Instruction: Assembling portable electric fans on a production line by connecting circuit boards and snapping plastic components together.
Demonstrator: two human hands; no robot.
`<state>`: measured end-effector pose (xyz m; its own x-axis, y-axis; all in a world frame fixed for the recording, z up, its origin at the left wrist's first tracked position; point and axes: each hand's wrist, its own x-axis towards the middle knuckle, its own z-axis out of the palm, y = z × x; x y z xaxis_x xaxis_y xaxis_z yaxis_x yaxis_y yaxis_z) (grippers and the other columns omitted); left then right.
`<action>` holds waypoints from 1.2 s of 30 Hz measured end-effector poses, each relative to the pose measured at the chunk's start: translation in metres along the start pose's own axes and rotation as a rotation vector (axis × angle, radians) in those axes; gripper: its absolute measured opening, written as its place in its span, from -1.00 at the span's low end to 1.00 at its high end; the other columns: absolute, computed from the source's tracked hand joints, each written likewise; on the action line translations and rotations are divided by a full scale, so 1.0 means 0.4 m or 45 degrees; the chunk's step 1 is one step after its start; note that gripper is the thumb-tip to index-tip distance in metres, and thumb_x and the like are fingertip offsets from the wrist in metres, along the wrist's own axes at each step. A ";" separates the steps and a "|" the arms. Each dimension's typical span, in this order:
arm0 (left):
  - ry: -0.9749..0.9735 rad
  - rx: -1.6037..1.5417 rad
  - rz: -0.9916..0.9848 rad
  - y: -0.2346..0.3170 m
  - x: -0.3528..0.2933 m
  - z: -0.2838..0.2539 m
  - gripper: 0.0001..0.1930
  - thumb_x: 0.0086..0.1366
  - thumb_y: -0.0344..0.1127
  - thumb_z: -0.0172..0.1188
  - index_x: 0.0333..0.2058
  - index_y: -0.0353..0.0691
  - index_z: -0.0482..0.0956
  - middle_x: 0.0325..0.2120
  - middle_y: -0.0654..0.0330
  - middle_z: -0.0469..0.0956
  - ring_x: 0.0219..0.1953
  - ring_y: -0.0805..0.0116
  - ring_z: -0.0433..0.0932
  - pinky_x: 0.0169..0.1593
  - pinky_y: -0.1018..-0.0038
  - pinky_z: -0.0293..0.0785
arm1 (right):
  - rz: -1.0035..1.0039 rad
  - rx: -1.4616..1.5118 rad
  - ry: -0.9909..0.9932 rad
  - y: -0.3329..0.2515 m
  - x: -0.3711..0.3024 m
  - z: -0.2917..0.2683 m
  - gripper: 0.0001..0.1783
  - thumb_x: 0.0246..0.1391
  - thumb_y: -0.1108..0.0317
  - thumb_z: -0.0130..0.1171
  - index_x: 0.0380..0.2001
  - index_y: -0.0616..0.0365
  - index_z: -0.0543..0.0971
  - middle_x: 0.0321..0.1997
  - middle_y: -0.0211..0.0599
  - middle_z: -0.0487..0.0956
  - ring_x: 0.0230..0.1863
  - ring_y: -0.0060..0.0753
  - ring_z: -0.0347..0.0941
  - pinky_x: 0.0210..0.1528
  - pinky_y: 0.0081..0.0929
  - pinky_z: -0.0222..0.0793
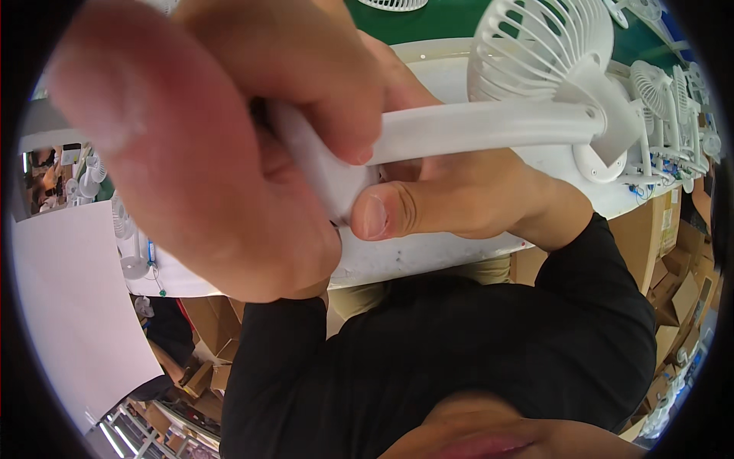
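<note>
A small white desk fan (489,128) is held up close in front of me, with its flat neck running right to the slatted fan head. The base end at the neck's left is partly hidden by fingers. My left hand (199,145) looms large at the left, its fingers closed round that base end. From the right, my right hand (466,199) grips the same end, thumb pressed on the white plastic and the other fingers mostly behind it. Whether anything small is pinched under my left fingers cannot be seen.
Below the hands lies a white worktable (428,256). Several white fans (654,92) with loose wires stand along the right, and another fan (130,237) stands at the left. A white board (84,306) rises at far left. Cardboard boxes (680,298) lie beyond the table's right edge.
</note>
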<state>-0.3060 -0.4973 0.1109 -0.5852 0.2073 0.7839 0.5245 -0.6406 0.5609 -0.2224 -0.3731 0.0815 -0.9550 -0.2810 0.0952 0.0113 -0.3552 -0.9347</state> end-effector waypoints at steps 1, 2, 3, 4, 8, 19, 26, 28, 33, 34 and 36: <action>0.007 -0.017 -0.002 -0.001 0.000 0.004 -0.41 0.53 0.04 -0.51 -0.46 -0.12 0.44 -0.73 0.31 0.35 -0.52 0.39 0.33 0.01 0.27 0.35 | 0.012 -0.002 -0.021 -0.009 -0.004 -0.002 0.25 -0.11 0.08 0.55 0.46 0.11 -0.07 0.31 -0.07 0.29 0.25 -0.15 0.26 0.22 -0.36 0.19; 0.015 -0.027 -0.004 -0.001 0.002 0.006 -0.41 0.53 0.04 -0.51 -0.46 -0.12 0.44 -0.73 0.31 0.34 -0.52 0.39 0.33 0.01 0.27 0.35 | 0.121 -0.094 -0.016 -0.034 -0.007 -0.004 0.27 -0.11 0.10 0.55 0.46 0.14 -0.10 0.33 0.01 0.28 0.25 -0.14 0.28 0.20 -0.39 0.23; 0.021 -0.037 -0.003 -0.001 0.005 0.009 -0.41 0.53 0.04 -0.51 -0.47 -0.12 0.44 -0.73 0.31 0.34 -0.52 0.39 0.33 0.01 0.27 0.35 | 0.229 -0.186 -0.011 -0.056 -0.010 -0.006 0.29 -0.11 0.12 0.55 0.47 0.16 -0.13 0.34 0.08 0.26 0.25 -0.12 0.29 0.18 -0.42 0.27; 0.028 -0.046 -0.001 0.000 0.009 0.012 -0.41 0.53 0.04 -0.50 -0.47 -0.12 0.44 -0.73 0.31 0.33 -0.52 0.39 0.33 0.01 0.27 0.36 | 0.221 -0.180 -0.009 -0.056 -0.009 -0.003 0.29 -0.11 0.12 0.55 0.47 0.16 -0.13 0.34 0.08 0.26 0.25 -0.12 0.29 0.18 -0.42 0.27; 0.061 -0.040 -0.012 0.008 0.014 0.024 -0.42 0.53 0.02 -0.49 -0.47 -0.13 0.45 -0.73 0.31 0.32 -0.52 0.39 0.33 -0.01 0.28 0.37 | 0.199 -0.128 0.057 -0.071 0.005 0.002 0.20 -0.01 0.11 0.48 0.45 0.24 -0.11 0.13 0.03 0.41 -0.02 -0.30 0.42 -0.04 -0.54 0.35; 0.343 -0.016 -0.304 0.031 0.026 0.037 -0.50 0.52 -0.14 -0.41 -0.42 -0.22 0.48 -0.73 0.26 0.33 -0.52 0.35 0.34 -0.19 0.39 0.33 | 0.296 0.065 -0.061 -0.078 0.030 0.005 0.03 0.18 -0.04 0.25 0.44 0.28 -0.05 -0.18 -0.20 0.47 -0.43 -0.55 0.29 -0.44 -0.69 0.23; 0.360 0.158 -0.396 0.029 0.035 0.027 -0.53 0.51 -0.16 -0.39 -0.37 -0.26 0.49 -0.73 0.24 0.36 -0.53 0.36 0.34 -0.28 0.50 0.28 | 0.342 0.125 -0.104 -0.070 0.037 0.006 -0.04 0.21 -0.06 0.19 0.41 0.27 0.00 -0.18 -0.21 0.48 -0.39 -0.54 0.32 -0.42 -0.69 0.25; 0.343 0.129 -0.389 0.031 0.034 0.017 -0.53 0.51 -0.16 -0.39 -0.37 -0.26 0.49 -0.73 0.23 0.37 -0.53 0.36 0.34 -0.29 0.51 0.27 | 0.336 0.104 -0.111 -0.068 0.039 0.008 -0.05 0.21 -0.05 0.19 0.41 0.27 0.01 -0.15 -0.20 0.48 -0.36 -0.52 0.34 -0.39 -0.68 0.27; 0.294 0.024 -0.350 0.034 0.028 0.008 -0.53 0.51 -0.15 -0.39 -0.36 -0.26 0.48 -0.72 0.21 0.39 -0.54 0.36 0.34 -0.32 0.52 0.26 | 0.300 0.033 -0.090 -0.061 0.036 0.012 -0.04 0.20 -0.05 0.20 0.40 0.31 0.01 0.00 -0.10 0.44 -0.18 -0.43 0.37 -0.22 -0.60 0.32; 0.311 0.008 -0.320 0.033 0.026 0.014 -0.52 0.51 -0.14 -0.40 -0.36 -0.27 0.49 -0.71 0.21 0.40 -0.54 0.36 0.34 -0.32 0.52 0.26 | 0.289 0.013 -0.064 -0.058 0.033 0.012 0.00 0.18 -0.08 0.21 0.40 0.35 -0.01 0.07 -0.03 0.41 -0.10 -0.38 0.38 -0.14 -0.56 0.34; 0.344 -0.022 -0.264 0.029 0.022 0.030 -0.51 0.51 -0.12 -0.40 -0.36 -0.27 0.49 -0.70 0.20 0.41 -0.54 0.36 0.34 -0.32 0.51 0.26 | 0.264 -0.025 -0.009 -0.051 0.030 0.008 0.09 0.15 -0.14 0.24 0.39 0.43 -0.04 0.21 0.12 0.35 0.05 -0.28 0.38 0.00 -0.46 0.37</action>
<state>-0.2977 -0.4941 0.1276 -0.8224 0.1327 0.5532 0.3676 -0.6183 0.6947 -0.2332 -0.3721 0.1031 -0.9306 -0.3528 -0.0979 0.2019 -0.2715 -0.9410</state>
